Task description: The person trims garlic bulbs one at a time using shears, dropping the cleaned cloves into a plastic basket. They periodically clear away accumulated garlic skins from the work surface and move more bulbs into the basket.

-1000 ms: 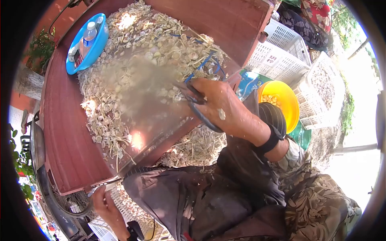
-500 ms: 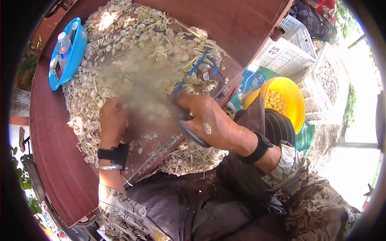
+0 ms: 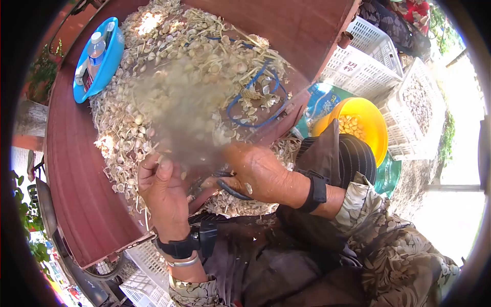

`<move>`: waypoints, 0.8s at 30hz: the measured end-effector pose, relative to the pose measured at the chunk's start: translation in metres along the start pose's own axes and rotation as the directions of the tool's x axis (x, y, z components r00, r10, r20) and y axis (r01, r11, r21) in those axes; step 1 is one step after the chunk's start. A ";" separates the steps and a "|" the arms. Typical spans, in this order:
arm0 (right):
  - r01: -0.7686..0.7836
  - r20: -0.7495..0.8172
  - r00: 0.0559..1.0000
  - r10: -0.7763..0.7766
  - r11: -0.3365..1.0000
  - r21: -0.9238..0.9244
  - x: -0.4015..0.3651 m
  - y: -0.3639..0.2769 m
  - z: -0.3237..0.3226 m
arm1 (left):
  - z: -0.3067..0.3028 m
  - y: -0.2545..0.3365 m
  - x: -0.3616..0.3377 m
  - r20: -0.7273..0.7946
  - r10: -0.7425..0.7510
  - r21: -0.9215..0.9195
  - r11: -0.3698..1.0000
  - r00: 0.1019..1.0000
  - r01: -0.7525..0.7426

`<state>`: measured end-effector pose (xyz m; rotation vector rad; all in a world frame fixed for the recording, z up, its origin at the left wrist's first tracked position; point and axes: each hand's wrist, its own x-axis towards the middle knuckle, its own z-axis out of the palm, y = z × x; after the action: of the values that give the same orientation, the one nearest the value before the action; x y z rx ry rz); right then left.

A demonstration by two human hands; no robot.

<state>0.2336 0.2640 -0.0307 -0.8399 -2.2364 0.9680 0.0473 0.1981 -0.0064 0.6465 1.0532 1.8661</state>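
My left hand (image 3: 166, 197) is raised at the near edge of the garlic heap (image 3: 138, 123), its thumb and fingers pinched together. A small pale bit shows at the fingertips, but I cannot make out what it is. My right hand (image 3: 263, 174) is closed around scissors with dark loop handles (image 3: 232, 190). A blurred smudge over the middle of the view hides their blades and part of the right fingers. Loose cloves, dry skins and stalks make up the heap on the reddish-brown tabletop (image 3: 76, 189). A blue cord (image 3: 245, 124) lies looped beyond my right hand.
At the far left, a blue basin (image 3: 110, 64) holds a plastic bottle (image 3: 95, 49). To the right stands a yellow bucket (image 3: 376, 123) with peeled cloves. White crates (image 3: 404, 148) stand beyond it, one filled with garlic. Another person's dark-clothed part (image 3: 394, 25) shows at top right.
My left hand has drawn back toward me and turned, so its pinched fingers now show. My right hand has moved slightly down with the scissors, away from the blue cord. The view has shifted a little.
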 end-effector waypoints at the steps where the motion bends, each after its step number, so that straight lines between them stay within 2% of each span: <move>1: 0.022 0.002 1.000 -0.022 0.998 0.052 -0.002 0.005 0.006 | -0.001 -0.002 -0.003 -0.028 -0.005 -0.017 1.000 1.000 0.005; 2: 0.044 0.004 0.999 -0.045 0.994 0.103 -0.005 0.012 0.014 | -0.002 -0.002 -0.005 -0.057 -0.010 -0.035 0.999 0.998 0.008; 3: 0.069 0.005 0.998 -0.070 0.986 0.154 -0.001 0.007 0.012 | -0.004 -0.001 -0.006 -0.017 -0.038 -0.090 0.995 0.999 0.036; 5: -0.060 0.118 0.993 0.015 0.922 0.383 -0.002 -0.006 -0.002 | -0.009 0.006 -0.009 0.063 -0.093 -0.187 0.977 0.994 0.104; 6: -0.132 0.180 0.982 0.049 0.864 0.485 -0.001 -0.011 -0.010 | -0.013 0.012 -0.005 0.016 -0.108 -0.172 0.979 0.994 0.109; 8: -0.185 0.147 0.982 0.121 0.784 0.592 0.000 0.003 -0.014 | -0.024 0.030 0.007 -0.075 -0.141 -0.143 0.981 0.987 0.130; 9: -0.207 0.135 0.978 0.158 0.739 0.641 0.001 0.009 -0.016 | -0.027 0.035 0.016 -0.139 -0.132 -0.059 0.990 0.981 0.124; 12: -0.368 0.198 0.926 0.322 0.646 0.669 0.009 0.001 -0.033 | -0.053 0.035 0.054 -0.140 -0.110 0.360 0.920 0.984 0.154; 13: -0.357 0.182 0.929 0.322 0.649 0.672 0.010 -0.002 -0.034 | -0.042 0.029 0.061 -0.141 -0.049 0.583 0.803 0.989 0.123; 15: -0.254 0.095 0.964 0.249 0.752 0.608 0.011 0.004 -0.031 | -0.050 0.014 0.089 0.147 0.027 0.891 0.430 0.989 -0.145; 16: -0.203 0.056 0.976 0.209 0.797 0.569 0.011 0.007 -0.029 | -0.054 0.006 0.099 0.294 0.008 0.936 0.197 0.956 -0.290; 17: -0.152 0.000 0.984 0.180 0.829 0.538 0.011 0.012 -0.023 | -0.056 0.000 0.105 0.298 -0.034 0.955 0.030 0.954 -0.297; 19: -0.054 -0.108 0.987 0.117 0.884 0.465 0.010 0.020 -0.012 | -0.061 -0.007 0.107 0.240 -0.063 0.970 0.054 0.969 -0.237; 20: -0.078 -0.091 0.986 0.137 0.879 0.471 0.008 0.021 -0.012 | -0.061 -0.008 0.108 0.215 -0.080 0.976 0.063 0.973 -0.210; 23: -0.115 -0.057 0.985 0.166 0.855 0.506 0.008 0.019 -0.013 | -0.058 -0.005 0.094 0.279 -0.034 0.959 0.070 0.960 -0.276; 24: -0.108 -0.061 0.985 0.164 0.843 0.526 0.007 0.022 -0.009 | -0.050 -0.002 0.084 0.208 -0.035 0.963 0.184 0.978 -0.198</move>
<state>0.2424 0.2845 -0.0411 -0.7767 -1.7059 1.4758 -0.0304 0.2520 -0.0313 1.6162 2.1267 0.8626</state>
